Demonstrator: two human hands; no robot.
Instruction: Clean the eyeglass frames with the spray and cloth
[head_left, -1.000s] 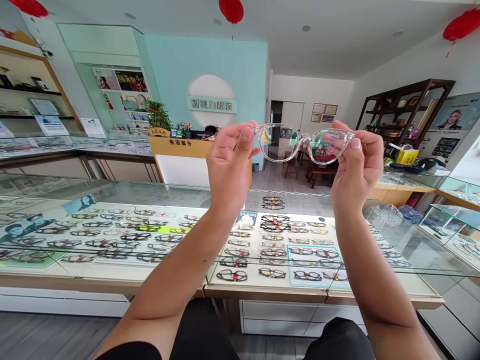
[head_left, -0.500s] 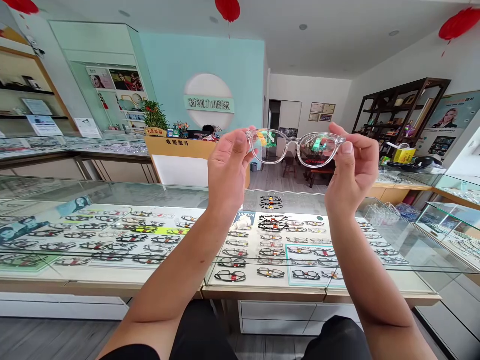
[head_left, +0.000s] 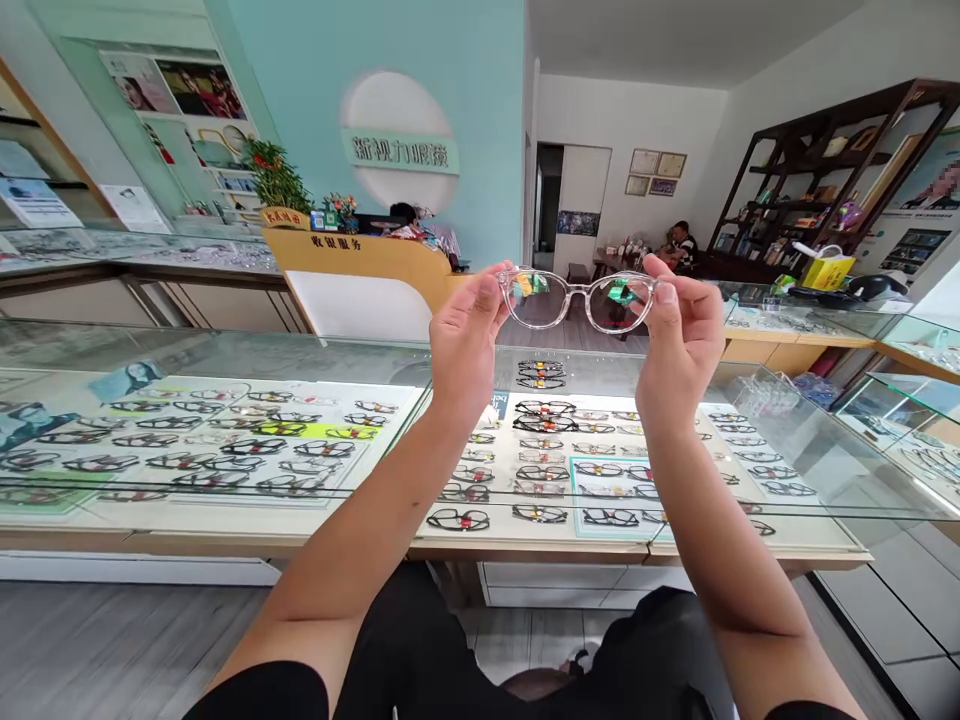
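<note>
A pair of clear-framed eyeglasses (head_left: 577,291) is held up in front of me, above the glass counter, its lenses catching coloured reflections. My left hand (head_left: 466,335) pinches the frame's left corner between thumb and fingers. At the right corner, my right hand (head_left: 681,345) grips the frame the same way. Behind the hands the temples are mostly hidden. Below them, several eyeglasses (head_left: 545,416) lie in rows inside the glass display case (head_left: 480,545).
My legs are at the case's front edge. Beyond stand a cashier desk (head_left: 360,268) with a potted plant (head_left: 276,180), and a dark wooden shelf (head_left: 832,175). A yellow bag (head_left: 827,270) rests on the right-hand counter. People sit farther back.
My view has tilted down, so the room appears higher. The right hand has shifted slightly left in view, and the eyeglasses look a bit smaller. Both hands keep their hold.
</note>
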